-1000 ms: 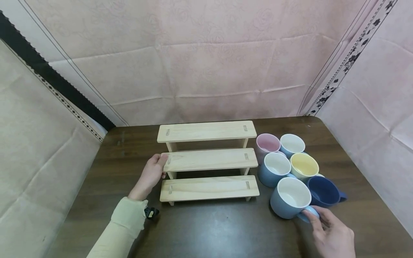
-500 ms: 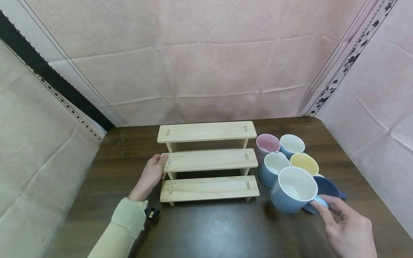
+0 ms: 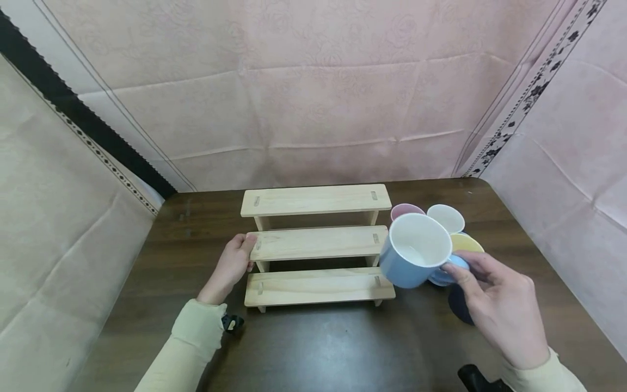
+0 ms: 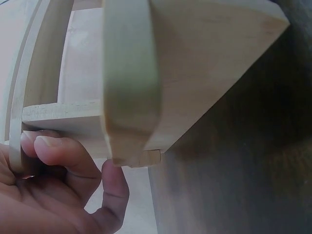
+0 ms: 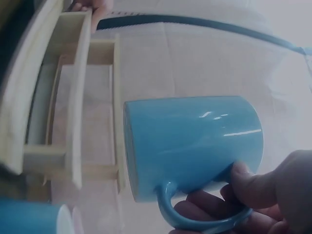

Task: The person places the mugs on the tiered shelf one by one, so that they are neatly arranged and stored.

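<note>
A light blue mug with a white inside point(image 3: 399, 268) is in the air near the right ends of the lower shelves. My right hand point(image 3: 504, 305) pinches its handle, thumb on top. In the right wrist view the mug point(image 5: 190, 141) is seen from its side, fingers through and around the handle. A three-tier pale wooden stand point(image 3: 318, 243) stands on the table. My left hand point(image 3: 227, 267) grips the left end of its middle shelf. In the left wrist view, curled fingers point(image 4: 68, 156) lie against the shelf's edge and underside.
Behind the lifted mug stand a pink mug point(image 3: 405, 209), a blue mug with white inside point(image 3: 446, 218), a yellow mug point(image 3: 466, 243) and a mostly hidden light blue one point(image 3: 442, 278). A navy mug point(image 3: 459, 305) is partly covered by my right hand. Cloth walls surround the table.
My right hand has lifted the light blue mug off the table and carried it up, left and toward the stand. My left hand has kept its hold on the stand.
</note>
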A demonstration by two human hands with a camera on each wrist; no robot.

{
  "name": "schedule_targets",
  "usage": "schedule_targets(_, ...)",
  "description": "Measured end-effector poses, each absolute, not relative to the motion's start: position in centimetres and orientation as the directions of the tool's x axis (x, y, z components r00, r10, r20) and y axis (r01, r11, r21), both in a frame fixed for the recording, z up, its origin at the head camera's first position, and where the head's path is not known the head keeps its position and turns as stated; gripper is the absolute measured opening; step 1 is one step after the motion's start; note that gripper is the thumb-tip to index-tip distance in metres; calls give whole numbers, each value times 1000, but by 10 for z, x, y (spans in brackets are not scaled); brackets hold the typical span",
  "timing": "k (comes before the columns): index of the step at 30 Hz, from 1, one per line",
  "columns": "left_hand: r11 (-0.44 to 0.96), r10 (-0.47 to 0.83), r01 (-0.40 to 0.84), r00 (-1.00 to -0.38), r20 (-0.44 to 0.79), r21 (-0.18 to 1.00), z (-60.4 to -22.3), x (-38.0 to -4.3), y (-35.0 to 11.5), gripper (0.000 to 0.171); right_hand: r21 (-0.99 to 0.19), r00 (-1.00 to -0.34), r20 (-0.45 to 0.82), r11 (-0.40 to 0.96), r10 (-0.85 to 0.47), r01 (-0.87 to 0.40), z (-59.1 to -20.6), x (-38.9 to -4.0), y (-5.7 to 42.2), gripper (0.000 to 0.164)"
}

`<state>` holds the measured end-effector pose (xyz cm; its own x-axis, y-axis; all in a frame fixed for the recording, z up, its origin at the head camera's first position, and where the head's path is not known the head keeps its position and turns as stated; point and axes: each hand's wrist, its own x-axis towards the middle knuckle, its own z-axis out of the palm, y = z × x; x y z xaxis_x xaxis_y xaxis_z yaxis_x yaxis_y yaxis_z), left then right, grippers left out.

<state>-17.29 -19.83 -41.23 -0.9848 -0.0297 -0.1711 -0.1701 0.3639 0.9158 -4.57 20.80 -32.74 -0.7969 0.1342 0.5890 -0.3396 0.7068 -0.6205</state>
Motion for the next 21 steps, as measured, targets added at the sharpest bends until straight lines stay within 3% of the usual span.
schedule_targets(21, 372, -41, -181, -983, -178, 910, -415, -175, -199, 39, -629, -836, 548, 674, 32, -387, -301, -114, 159, 19)
